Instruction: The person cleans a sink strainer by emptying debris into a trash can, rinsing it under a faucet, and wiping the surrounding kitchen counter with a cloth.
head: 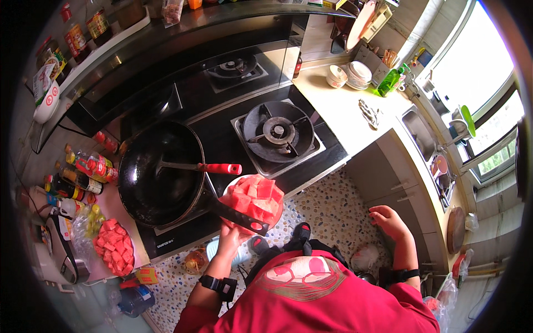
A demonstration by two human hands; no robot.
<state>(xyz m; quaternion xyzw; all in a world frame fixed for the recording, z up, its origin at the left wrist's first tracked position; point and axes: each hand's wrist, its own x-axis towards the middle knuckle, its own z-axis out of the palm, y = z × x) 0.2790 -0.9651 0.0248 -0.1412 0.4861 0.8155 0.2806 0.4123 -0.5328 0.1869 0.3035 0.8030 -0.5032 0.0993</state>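
My left hand holds a bowl of watermelon chunks from below, near the front edge of the stove. The black handle of a wok crosses over part of the bowl. Inside the wok, which sits on the left burner, rests a metal utensil with a red handle; its far end is in the pan. My right hand hangs in the air over the floor at the right, fingers apart and slightly bent, holding nothing. A second heap of watermelon chunks lies on the left counter.
The right gas burner has no pan. Sauce and oil bottles crowd the left counter. Bowls and plates and a green detergent bottle stand on the right counter, near the sink. A large water jug lies on the floor.
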